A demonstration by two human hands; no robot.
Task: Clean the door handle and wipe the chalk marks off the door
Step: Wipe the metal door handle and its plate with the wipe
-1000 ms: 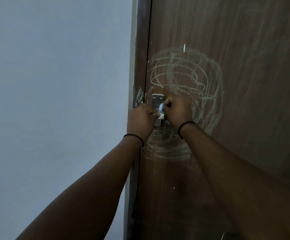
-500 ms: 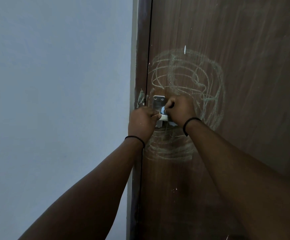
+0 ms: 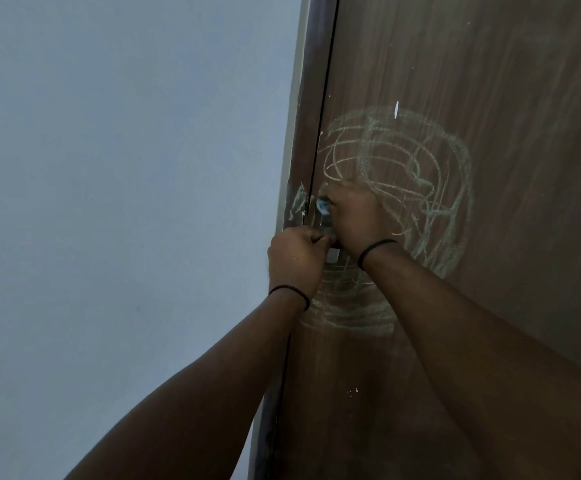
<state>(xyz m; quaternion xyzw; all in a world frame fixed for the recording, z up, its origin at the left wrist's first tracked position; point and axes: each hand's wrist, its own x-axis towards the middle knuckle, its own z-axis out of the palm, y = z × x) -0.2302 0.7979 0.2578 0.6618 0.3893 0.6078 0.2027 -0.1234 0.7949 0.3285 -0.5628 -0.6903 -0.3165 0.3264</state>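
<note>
Since the earlier frame, the right hand (image 3: 353, 216) is seen higher on the metal door handle plate (image 3: 324, 221), so that most of the plate is now covered, and the door is seen more tilted. A small pale blue cloth or wipe (image 3: 322, 204) is pinched in the curled fingers of this hand and pressed against the top of the plate. The left hand (image 3: 296, 259) is closed in a fist just below and to the left, touching the right hand; what it grips is hidden, though a pale end of the handle (image 3: 333, 255) shows between the two hands.

Around the handle, the dark brown wood-grain door (image 3: 490, 133) is covered with pale greenish chalk scribbles (image 3: 420, 174) in loops above, right and below. Smaller chalk smears (image 3: 297, 202) are seen on the brown door frame. A plain grey-blue wall (image 3: 126, 168) fills the left side. Thin black bands (image 3: 374, 249) are worn on both wrists.
</note>
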